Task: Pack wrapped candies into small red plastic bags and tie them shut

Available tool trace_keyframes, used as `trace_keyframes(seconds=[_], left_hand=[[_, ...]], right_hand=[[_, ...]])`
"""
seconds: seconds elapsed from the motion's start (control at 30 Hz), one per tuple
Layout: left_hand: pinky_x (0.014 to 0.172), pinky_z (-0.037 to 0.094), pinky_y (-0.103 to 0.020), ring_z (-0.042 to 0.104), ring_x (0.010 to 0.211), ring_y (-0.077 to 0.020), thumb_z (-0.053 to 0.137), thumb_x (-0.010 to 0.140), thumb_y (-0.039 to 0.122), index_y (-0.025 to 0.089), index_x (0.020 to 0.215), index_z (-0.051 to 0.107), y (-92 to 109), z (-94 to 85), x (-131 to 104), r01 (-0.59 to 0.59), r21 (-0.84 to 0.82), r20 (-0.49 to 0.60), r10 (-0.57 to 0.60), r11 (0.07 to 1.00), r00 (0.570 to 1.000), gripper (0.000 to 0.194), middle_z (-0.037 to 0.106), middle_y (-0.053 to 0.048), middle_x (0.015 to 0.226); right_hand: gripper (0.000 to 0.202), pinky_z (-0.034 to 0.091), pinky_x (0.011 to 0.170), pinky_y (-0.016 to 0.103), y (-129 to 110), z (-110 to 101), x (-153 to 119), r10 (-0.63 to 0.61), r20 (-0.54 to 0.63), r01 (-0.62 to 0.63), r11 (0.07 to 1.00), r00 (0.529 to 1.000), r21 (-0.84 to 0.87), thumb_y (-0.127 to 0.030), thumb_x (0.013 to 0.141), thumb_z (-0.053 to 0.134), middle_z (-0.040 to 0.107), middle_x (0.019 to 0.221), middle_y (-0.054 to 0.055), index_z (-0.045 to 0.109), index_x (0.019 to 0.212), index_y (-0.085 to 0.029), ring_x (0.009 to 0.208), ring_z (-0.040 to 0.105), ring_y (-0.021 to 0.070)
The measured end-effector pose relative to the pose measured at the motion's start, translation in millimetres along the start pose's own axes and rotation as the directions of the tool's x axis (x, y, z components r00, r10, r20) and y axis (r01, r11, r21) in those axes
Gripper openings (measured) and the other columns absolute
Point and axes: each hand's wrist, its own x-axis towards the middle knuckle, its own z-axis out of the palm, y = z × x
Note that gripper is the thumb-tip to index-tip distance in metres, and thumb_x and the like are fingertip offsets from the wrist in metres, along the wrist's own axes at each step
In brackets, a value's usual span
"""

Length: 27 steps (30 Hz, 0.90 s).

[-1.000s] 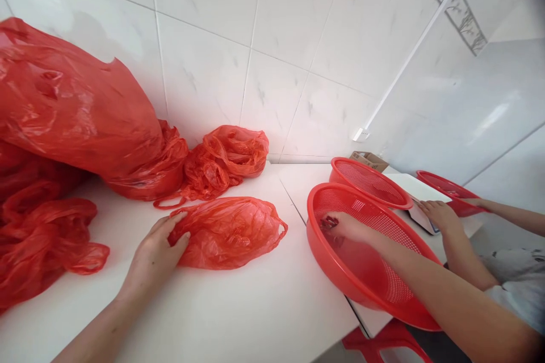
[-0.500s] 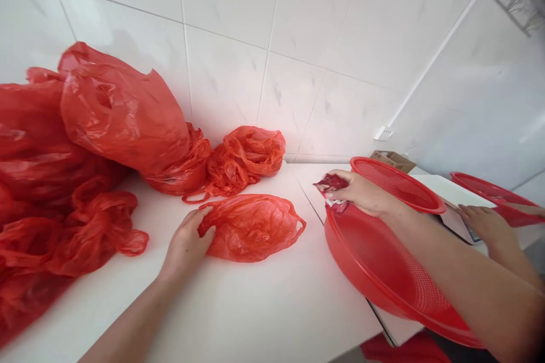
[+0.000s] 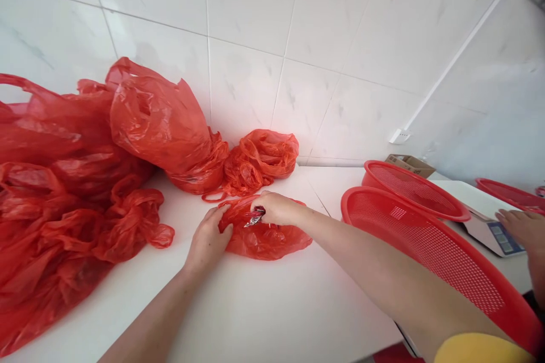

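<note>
Right hand [image 3: 275,209], mid-frame, is curled round crinkly red-and-silver wrappers [image 3: 255,216] over the thin red bag [image 3: 259,245] flat on the desk [image 3: 255,309]. Left hand [image 3: 208,240] has thumb and fingers parted at its left edge — can't tell if film's pinched. Sharp wrapper corners could tear it; a loose hold could let it skid — wrappers spill.
</note>
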Motion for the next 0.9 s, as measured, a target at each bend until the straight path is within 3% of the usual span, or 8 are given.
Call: trace_keyframes(seconds=[0.1, 0.17, 0.27, 0.33, 0.47, 0.57, 0.73, 0.9], left_hand=[[0.1, 0.041, -0.036, 0.054, 0.115, -0.0222, 0.047, 0.08, 0.023, 0.02, 0.128, 0.051, -2, 0.4, 0, -0.021, -0.014, -0.003, 0.021, 1.0, 1.0, 0.049, 0.054, -0.007, 0.127], [0.099, 0.042, -0.036, 0.054, 0.113, -0.022, 0.046, 0.081, 0.022, 0.02, 0.128, 0.051, -3, 0.3, 0, -0.021, -0.018, -0.007, 0.021, 1.0, 1.0, 0.048, 0.055, -0.007, 0.125], [0.099, 0.042, -0.036, 0.055, 0.112, -0.022, 0.047, 0.081, 0.023, 0.019, 0.127, 0.051, -4, 0.3, 1, -0.013, -0.015, -0.01, 0.013, 1.0, 1.0, 0.047, 0.055, -0.008, 0.124], [0.099, 0.042, -0.037, 0.055, 0.112, -0.0223, 0.048, 0.08, 0.022, 0.018, 0.126, 0.052, -5, 0.5, 1, -0.007, -0.01, -0.017, 0.007, 1.0, 1.0, 0.047, 0.056, -0.008, 0.123], [0.099, 0.043, -0.037, 0.056, 0.11, -0.0226, 0.049, 0.079, 0.022, 0.019, 0.126, 0.053, -6, 1.3, 2, 0.013, -0.004, -0.035, -0.013, 1.0, 0.999, 0.047, 0.057, -0.008, 0.122], [0.1, 0.042, -0.037, 0.055, 0.112, -0.0223, 0.048, 0.077, 0.017, 0.019, 0.126, 0.053, -7, 1.7, 3, 0.001, -0.025, -0.057, -0.002, 1.0, 0.998, 0.05, 0.056, -0.008, 0.123], [0.102, 0.041, -0.037, 0.053, 0.117, -0.0222, 0.042, 0.071, 0.006, 0.02, 0.13, 0.049, -6, 1.0, 2, 0.0, -0.05, -0.098, -0.005, 0.999, 0.995, 0.061, 0.055, -0.007, 0.127], [0.104, 0.04, -0.037, 0.05, 0.12, -0.0218, 0.041, 0.07, 0.003, 0.019, 0.133, 0.047, -5, 0.3, 2, 0.011, -0.069, -0.153, -0.022, 0.998, 0.988, 0.065, 0.053, -0.008, 0.129]], right_hand=[[0.039, 0.043, 0.06, 0.022, 0, 2, 8, -0.003, 0.004, 0.003, 0.996, 1.0, 0.091, -0.015, 0.067, 0.063, 0.059, 0.098, 0.0, 0.059, 0.104, -0.024, 0.069, 0.057, 0.0115], [0.047, 0.046, 0.073, 0.027, 0, -1, 9, 0.004, -0.139, 0.013, 0.992, 0.99, 0.123, -0.017, 0.068, 0.063, 0.06, 0.105, 0.002, 0.056, 0.113, -0.025, 0.085, 0.059, 0.0156], [0.037, 0.044, 0.089, 0.032, -1, -7, 3, 0.075, -0.384, -0.008, 0.985, 0.92, 0.172, -0.025, 0.075, 0.06, 0.059, 0.113, 0.004, 0.059, 0.112, -0.023, 0.1, 0.057, 0.0176], [0.031, 0.043, 0.092, 0.033, 0, -7, -6, 0.14, -0.529, -0.034, 0.978, 0.837, 0.205, -0.027, 0.079, 0.056, 0.058, 0.113, 0.005, 0.061, 0.109, -0.022, 0.102, 0.057, 0.0173], [0.037, 0.041, 0.099, 0.036, 9, 12, -34, 0.219, -0.785, -0.121, 0.976, 0.579, 0.183, -0.022, 0.079, 0.054, 0.054, 0.119, 0.008, 0.055, 0.116, -0.021, 0.112, 0.051, 0.0198], [0.054, 0.039, 0.1, 0.043, 20, 38, -53, 0.286, -0.831, -0.255, 0.95, 0.477, 0.181, -0.027, 0.077, 0.058, 0.049, 0.127, 0.014, 0.045, 0.129, -0.017, 0.119, 0.046, 0.0254], [0.065, 0.039, 0.098, 0.046, 31, 66, -77, 0.431, -0.774, -0.483, 0.856, 0.464, 0.186, -0.034, 0.074, 0.06, 0.045, 0.132, 0.017, 0.039, 0.133, -0.016, 0.124, 0.042, 0.031], [0.045, 0.045, 0.061, 0.031, 37, 66, -92, 0.667, -0.533, -0.606, 0.728, 0.52, 0.32, -0.036, 0.077, 0.05, 0.052, 0.123, 0.011, 0.046, 0.12, -0.02, 0.087, 0.061, 0.0211]])
